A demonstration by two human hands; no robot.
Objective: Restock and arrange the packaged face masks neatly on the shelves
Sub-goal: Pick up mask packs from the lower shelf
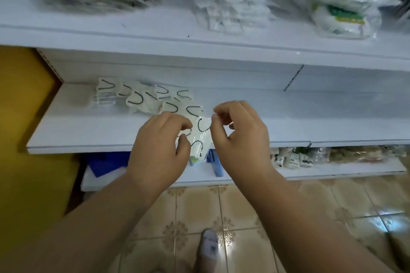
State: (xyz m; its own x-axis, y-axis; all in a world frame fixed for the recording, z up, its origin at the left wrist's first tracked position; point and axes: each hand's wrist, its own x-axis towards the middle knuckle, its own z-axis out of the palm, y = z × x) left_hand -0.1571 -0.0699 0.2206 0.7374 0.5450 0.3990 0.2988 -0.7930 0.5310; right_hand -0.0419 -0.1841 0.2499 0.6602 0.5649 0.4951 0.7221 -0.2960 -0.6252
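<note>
Pinching one mask packet between both hands, left, right, over shelf edge, bare shelf rightward.

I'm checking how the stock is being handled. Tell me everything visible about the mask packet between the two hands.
The mask packet is a clear, glossy plastic sleeve over a white mask with black ear loops. It stands roughly on end at the front edge of the middle shelf, overhanging it. The left hand and right hand pinch its sides.
</note>
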